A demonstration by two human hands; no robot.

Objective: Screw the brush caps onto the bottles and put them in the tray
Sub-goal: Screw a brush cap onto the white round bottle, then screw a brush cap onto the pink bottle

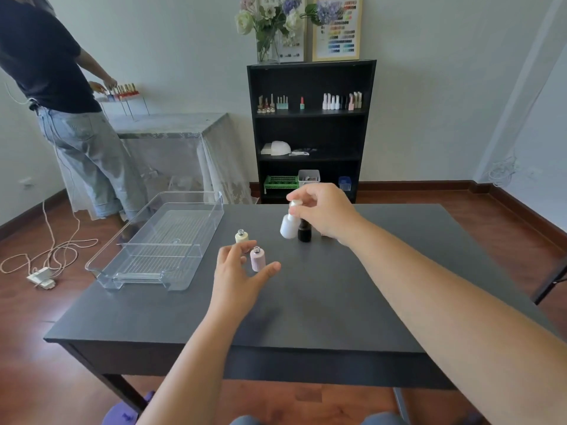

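Note:
My right hand point(322, 211) grips a white bottle point(289, 226) by its white cap, lifted and tilted above the dark table point(306, 302). Just right of it stands a black bottle point(304, 233), partly behind my hand. My left hand point(237, 271) hovers with fingers spread around an uncapped pink bottle point(257, 258), not gripping it. An uncapped cream bottle point(241, 236) stands a little farther back. The clear plastic tray point(196, 250) sits empty on the table's left side.
Behind the table stands a black shelf unit point(310, 130) holding polish bottles. Another person point(61, 102) stands at back left by a cloth-covered table point(171, 130). A cable and adapter point(41, 276) lie on the wood floor at left.

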